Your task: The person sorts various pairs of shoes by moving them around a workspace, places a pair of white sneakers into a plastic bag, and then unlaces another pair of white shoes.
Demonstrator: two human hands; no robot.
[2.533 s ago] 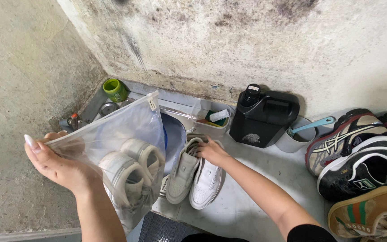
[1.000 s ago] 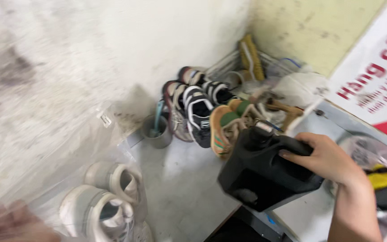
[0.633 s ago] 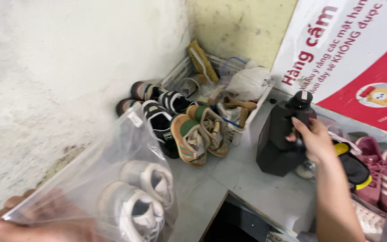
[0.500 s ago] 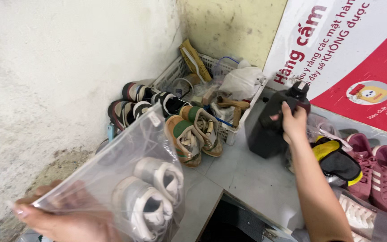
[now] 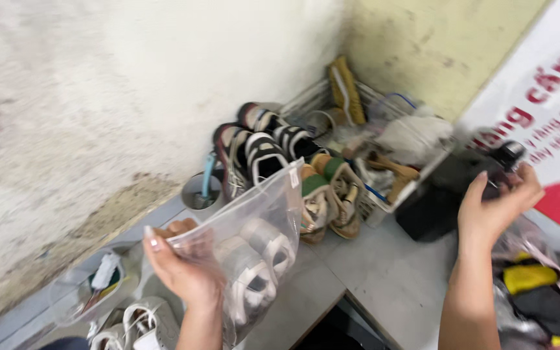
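My left hand [image 5: 183,275] grips the top corner of a clear zip bag [image 5: 273,201] that hangs upright. Inside the bag sits a pair of white sneakers [image 5: 254,272]. At the right, my right hand [image 5: 494,207] is wrapped around the top handle of a black plastic jug [image 5: 432,201]. The jug stands on the grey ledge [image 5: 390,285] beside a wire basket [image 5: 384,194]. The picture is motion-blurred, so the fingers on the handle are unclear.
A row of sneakers [image 5: 260,152] leans against the stained wall. A small cup with a blue brush [image 5: 201,191] stands left of them. Another white pair [image 5: 131,324] and a clear tub [image 5: 82,291] lie bottom left. Bagged shoes [image 5: 533,298] sit bottom right, under a red-and-white banner [image 5: 552,104].
My right hand carried the black jug from the left end to the ledge by the wire basket. The view swung right, then partly back. My left hand kept hold of the bag throughout.
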